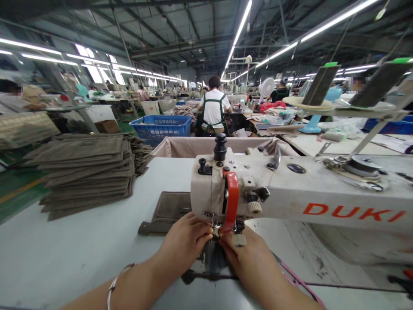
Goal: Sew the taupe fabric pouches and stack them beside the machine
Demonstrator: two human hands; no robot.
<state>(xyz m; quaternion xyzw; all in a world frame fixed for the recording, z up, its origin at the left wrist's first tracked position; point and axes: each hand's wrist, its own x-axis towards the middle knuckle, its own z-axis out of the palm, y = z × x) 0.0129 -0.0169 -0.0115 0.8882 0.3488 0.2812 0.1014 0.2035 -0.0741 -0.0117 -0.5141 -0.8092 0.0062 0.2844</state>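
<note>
Both hands meet just below the needle end of a white sewing machine, low in the centre of the frame. Thumb and fingertips of the left hand are pinched together on a small brownish piece; the right hand has its fingertips up against the other side of it, partly hidden by the machine's orange guard, so whether they grip cannot be told. Just beyond the left hand, a flat brown fabric piece lies on the table, running behind the machine head. Pale and smooth, the tabletop fills the lower left, with a tall stack of brown pieces along its far edge at middle left. Pink-handled scissors lie at lower right beside the right forearm, and thread cones stand on a rack at upper right. Past the table, a pinkish cloth-lined bin, a blue basket and a person in a white shirt, back turned, occupy the middle. Green floor shows at far left, while bright strip lights stretch beneath a dark, beamed roof.
</note>
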